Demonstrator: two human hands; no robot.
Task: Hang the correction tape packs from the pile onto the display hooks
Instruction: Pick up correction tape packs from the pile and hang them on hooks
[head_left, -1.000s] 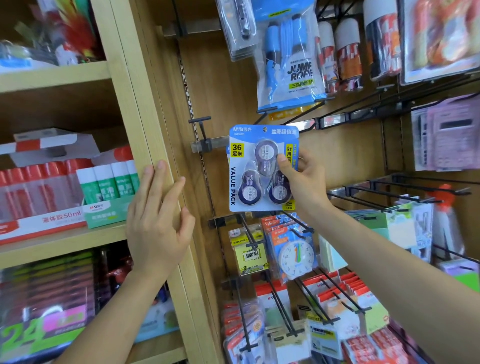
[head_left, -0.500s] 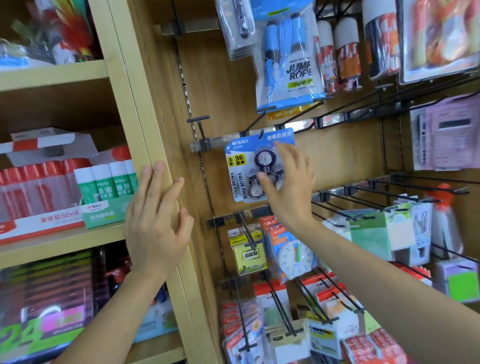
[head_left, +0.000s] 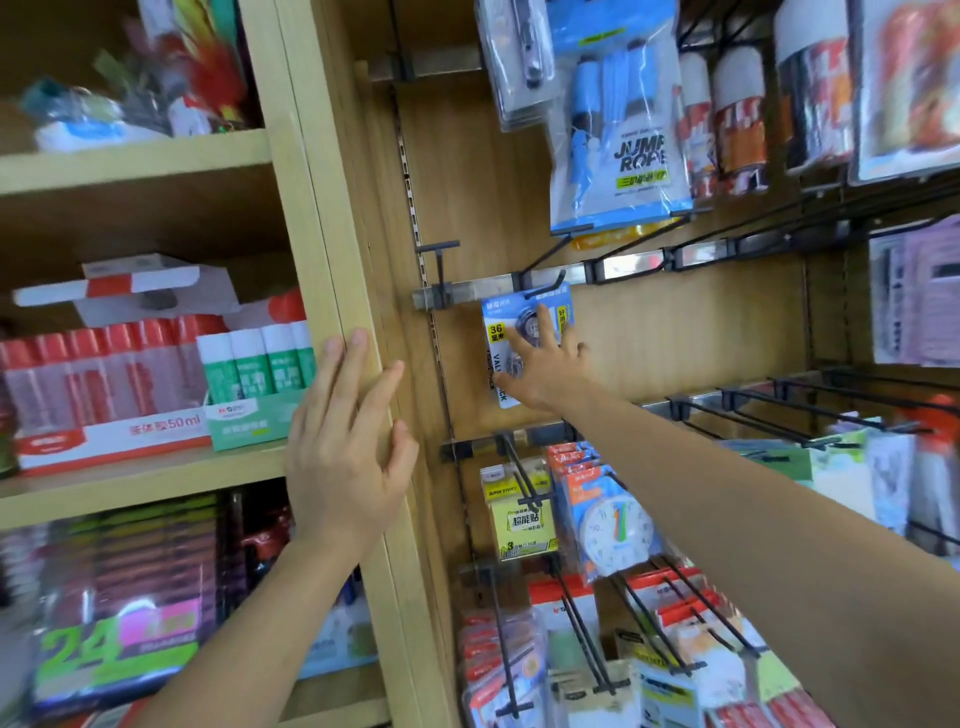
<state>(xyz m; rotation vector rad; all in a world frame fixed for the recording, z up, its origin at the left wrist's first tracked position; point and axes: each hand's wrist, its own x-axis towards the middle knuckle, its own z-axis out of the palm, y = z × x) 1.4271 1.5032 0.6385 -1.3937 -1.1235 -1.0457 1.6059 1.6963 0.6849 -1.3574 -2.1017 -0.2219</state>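
Note:
A blue correction tape pack (head_left: 496, 332) hangs far back on a black display hook (head_left: 540, 283), close to the wooden back panel under the metal rail. My right hand (head_left: 545, 364) reaches in with straight, spread fingers and presses flat on the front of the pack, covering its middle and lower part. My left hand (head_left: 345, 447) lies flat with straight fingers against the light wooden upright of the shelf unit. The pile of packs is out of view.
Jump rope bags (head_left: 618, 130) hang above the rail. Empty black hooks (head_left: 779, 415) jut out at the right. Below hang sticky note packs (head_left: 519, 514), a clock toy (head_left: 613, 525) and red-topped packs. Glue stick boxes (head_left: 156, 395) fill the left shelf.
My right hand carried the pack up and back onto the hook, let go of its pinch and now presses it towards the back panel. My left hand stayed on the upright.

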